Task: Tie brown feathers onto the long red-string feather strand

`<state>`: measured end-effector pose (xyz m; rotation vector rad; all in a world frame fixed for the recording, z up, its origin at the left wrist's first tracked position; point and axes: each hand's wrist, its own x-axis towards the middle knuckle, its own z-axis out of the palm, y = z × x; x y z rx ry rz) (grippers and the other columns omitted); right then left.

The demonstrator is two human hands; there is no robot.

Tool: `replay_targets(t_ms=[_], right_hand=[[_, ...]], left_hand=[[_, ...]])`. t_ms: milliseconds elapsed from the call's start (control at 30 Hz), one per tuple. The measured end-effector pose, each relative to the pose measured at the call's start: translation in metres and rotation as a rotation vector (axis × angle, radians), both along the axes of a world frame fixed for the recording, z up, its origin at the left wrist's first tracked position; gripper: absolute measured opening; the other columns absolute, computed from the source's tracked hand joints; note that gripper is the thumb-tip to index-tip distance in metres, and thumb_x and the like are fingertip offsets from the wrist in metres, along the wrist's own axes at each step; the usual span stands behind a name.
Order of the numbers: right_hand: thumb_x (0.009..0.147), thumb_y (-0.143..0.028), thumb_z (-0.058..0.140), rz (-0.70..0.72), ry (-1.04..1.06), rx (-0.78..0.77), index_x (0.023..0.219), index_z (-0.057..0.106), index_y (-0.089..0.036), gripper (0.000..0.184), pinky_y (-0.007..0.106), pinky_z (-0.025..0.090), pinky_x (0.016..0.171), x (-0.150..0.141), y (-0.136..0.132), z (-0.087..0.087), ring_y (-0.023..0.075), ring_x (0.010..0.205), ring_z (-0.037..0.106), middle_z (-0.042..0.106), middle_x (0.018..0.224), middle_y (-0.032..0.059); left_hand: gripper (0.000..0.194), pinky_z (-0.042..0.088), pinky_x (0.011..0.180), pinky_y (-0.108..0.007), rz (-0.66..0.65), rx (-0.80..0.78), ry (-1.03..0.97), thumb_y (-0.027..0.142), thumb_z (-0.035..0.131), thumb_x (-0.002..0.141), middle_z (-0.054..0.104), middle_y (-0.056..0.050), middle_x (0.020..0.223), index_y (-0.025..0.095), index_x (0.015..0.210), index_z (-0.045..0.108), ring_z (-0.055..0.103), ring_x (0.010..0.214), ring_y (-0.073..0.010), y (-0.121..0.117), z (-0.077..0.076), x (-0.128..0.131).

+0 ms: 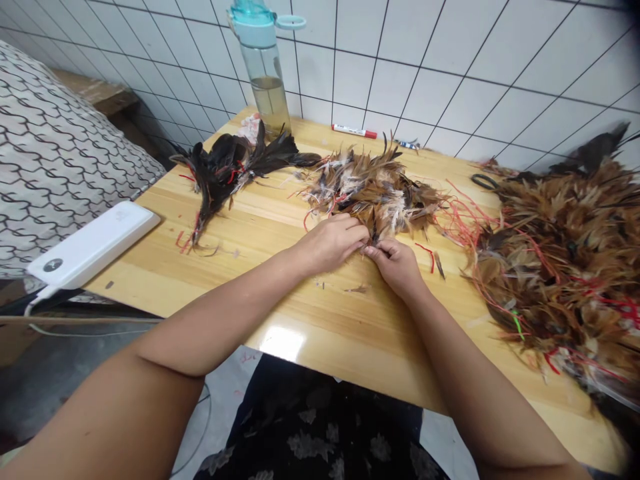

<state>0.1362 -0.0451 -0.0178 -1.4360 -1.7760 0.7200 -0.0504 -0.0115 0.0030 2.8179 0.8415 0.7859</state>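
Nearby, black feathers [220, 163] and a see-through bottle [266, 67] sit left of the fluffy pile [385, 183] on the wooden surface [335, 320], red thread [457, 223] tangled to its right; in front, left hand [337, 243] and right hand [400, 267] pinch a tuft [374, 233].

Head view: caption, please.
Left hand and right hand pinch a small dark feather tuft beside a brown-and-white feather heap on a glossy wooden table.

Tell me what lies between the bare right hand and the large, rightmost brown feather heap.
In the head view, a short red thread, a small dark feather and tangled pinkish-red threads lie between the right hand and the heap.
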Motion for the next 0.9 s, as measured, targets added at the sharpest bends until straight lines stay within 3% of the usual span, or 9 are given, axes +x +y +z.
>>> replay_targets(t_ms=[333,433,533,733,900], right_hand=[[0.078,-0.039,0.063,0.044,0.033,-0.020,0.059,0.058,-0.021,0.027,0.030,0.040,0.067,0.001,0.001,-0.001,0.0168,0.067,0.053,0.059,0.064,0.0008],[0.080,-0.037,0.058,0.008,0.089,-0.023,0.062,0.058,-0.021,0.025,0.030,0.041,0.068,0.002,0.000,-0.002,0.0162,0.068,0.052,0.058,0.065,0.0005],[0.082,-0.041,0.054,-0.063,0.211,-0.058,0.069,0.058,-0.020,0.025,0.029,0.041,0.067,0.002,-0.001,-0.002,0.0152,0.067,0.051,0.058,0.067,-0.0002],[0.080,-0.044,0.056,-0.149,0.318,-0.087,0.070,0.058,-0.020,0.027,0.027,0.039,0.063,0.000,-0.002,-0.002,0.0141,0.066,0.049,0.057,0.065,-0.0009],[0.080,-0.044,0.056,-0.115,0.323,-0.102,0.070,0.057,-0.020,0.026,0.028,0.039,0.064,0.000,-0.002,-0.003,0.0140,0.065,0.048,0.056,0.066,-0.0012]], left_hand=[[0.026,0.043,0.083,-0.031,-0.018,0.017,-0.062,0.027,0.039,0.098,0.065,-0.007,0.092,0.018,0.092,0.062,0.055,0.089,-0.0182,-0.004,0.006,0.002],[0.022,0.041,0.092,-0.037,0.096,0.044,-0.191,0.028,0.042,0.096,0.063,-0.010,0.105,0.018,0.101,0.061,0.053,0.102,-0.0207,-0.005,0.011,-0.002],[0.021,0.039,0.095,-0.041,0.236,0.048,-0.263,0.031,0.044,0.095,0.062,-0.010,0.104,0.019,0.098,0.061,0.052,0.104,-0.0230,-0.006,0.015,-0.004],[0.020,0.043,0.087,-0.035,0.162,-0.068,-0.259,0.036,0.055,0.090,0.063,-0.007,0.092,0.017,0.087,0.062,0.055,0.091,-0.0194,-0.009,0.010,0.005],[0.020,0.046,0.086,-0.033,0.279,-0.220,-0.287,0.029,0.058,0.086,0.064,-0.007,0.097,0.016,0.100,0.065,0.057,0.094,-0.0186,-0.004,0.000,0.007]])
